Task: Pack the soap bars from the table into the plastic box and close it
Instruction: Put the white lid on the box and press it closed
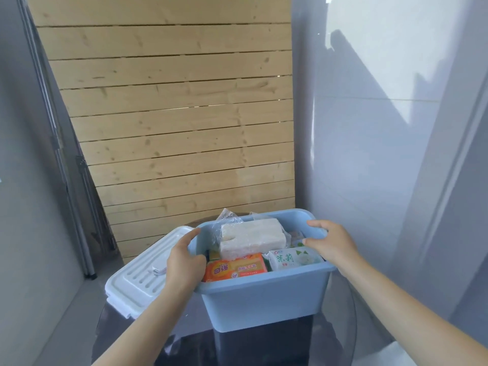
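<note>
Soap bars in wrappers, an orange one [235, 268] lying crosswise nearest, fill the open blue plastic box [264, 294] on the glass table [340, 326], its rim gripped between curled fingers of the left hand [184, 262] and right hand [330, 243], white lid [142, 273] just beyond the left fingers

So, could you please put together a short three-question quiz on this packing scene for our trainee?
1. True or false: the white lid is already on the blue box.
2. Which soap sits highest in the box: A) the orange bar, B) the pale wrapped block, C) the white-and-green pack?
3. What do both hands, left and right, grip?

Key: 1. False, it lies to the left of the box. 2. B. 3. The box's rim, one hand on each end.
</note>
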A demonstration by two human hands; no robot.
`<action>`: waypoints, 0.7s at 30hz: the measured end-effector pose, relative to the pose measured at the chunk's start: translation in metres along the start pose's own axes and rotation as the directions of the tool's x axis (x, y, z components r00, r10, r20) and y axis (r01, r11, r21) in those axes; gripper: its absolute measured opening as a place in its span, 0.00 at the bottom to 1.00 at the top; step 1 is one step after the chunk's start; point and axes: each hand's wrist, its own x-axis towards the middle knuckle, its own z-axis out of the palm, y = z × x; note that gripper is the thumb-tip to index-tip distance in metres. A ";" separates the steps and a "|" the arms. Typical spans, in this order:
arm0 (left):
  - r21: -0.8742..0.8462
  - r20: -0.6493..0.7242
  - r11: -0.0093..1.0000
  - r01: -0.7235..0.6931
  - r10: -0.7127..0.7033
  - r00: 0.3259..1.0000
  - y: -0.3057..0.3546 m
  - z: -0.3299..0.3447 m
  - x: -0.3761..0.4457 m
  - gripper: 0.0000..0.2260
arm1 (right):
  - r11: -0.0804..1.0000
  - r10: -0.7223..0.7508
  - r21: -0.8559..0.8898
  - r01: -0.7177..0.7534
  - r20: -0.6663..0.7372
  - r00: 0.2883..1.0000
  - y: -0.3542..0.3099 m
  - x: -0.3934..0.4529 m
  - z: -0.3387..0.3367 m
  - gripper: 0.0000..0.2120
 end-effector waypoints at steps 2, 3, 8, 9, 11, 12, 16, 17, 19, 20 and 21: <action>0.052 0.013 0.999 -0.006 0.005 1.000 0.001 0.001 -0.001 0.27 | 0.999 -0.014 -0.053 0.015 0.005 1.000 0.001 -0.001 -0.001 0.25; 0.080 0.025 0.997 -0.012 0.010 1.000 0.002 0.001 -0.001 0.27 | 0.996 -0.026 -0.084 0.028 0.013 1.000 0.001 -0.002 -0.001 0.26; 0.024 0.057 0.999 0.025 -0.026 0.998 -0.005 -0.009 -0.007 0.26 | 0.886 -0.090 -0.456 0.081 0.003 0.996 -0.005 -0.013 0.001 0.31; -0.005 0.061 1.000 0.028 -0.028 0.998 -0.008 -0.013 -0.008 0.25 | 0.842 -0.160 -0.525 0.125 -0.023 0.987 -0.009 -0.017 0.006 0.30; -0.049 0.059 0.999 0.021 -0.018 0.998 -0.015 -0.022 -0.011 0.20 | 0.834 -0.313 -0.489 0.256 -0.036 0.949 -0.021 -0.025 0.018 0.26; -0.055 0.051 0.998 0.011 -0.009 0.999 -0.019 -0.026 -0.012 0.17 | 0.844 -0.373 -0.426 0.326 -0.028 0.927 -0.029 -0.030 0.026 0.24; 0.015 -0.003 1.000 -0.017 0.017 1.000 -0.042 -0.043 -0.012 0.10 | 0.811 -0.543 -0.231 0.537 0.042 0.838 -0.056 -0.054 0.065 0.18; 0.052 -0.005 0.998 -0.021 0.022 1.000 -0.049 -0.046 -0.012 0.10 | 0.796 -0.572 -0.207 0.569 0.051 0.819 -0.060 -0.059 0.074 0.17; 0.119 0.006 0.993 -0.016 0.016 1.000 -0.063 -0.052 -0.013 0.09 | 0.765 -0.614 -0.195 0.614 0.065 0.786 -0.066 -0.067 0.091 0.15; 0.148 0.012 0.989 -0.004 0.002 1.000 -0.071 -0.055 -0.012 0.08 | 0.746 -0.633 -0.206 0.633 0.076 0.770 -0.070 -0.071 0.099 0.15; 0.170 0.015 0.985 0.017 -0.020 1.000 -0.079 -0.057 -0.012 0.06 | 0.722 -0.652 -0.221 0.655 0.096 0.752 -0.073 -0.074 0.107 0.14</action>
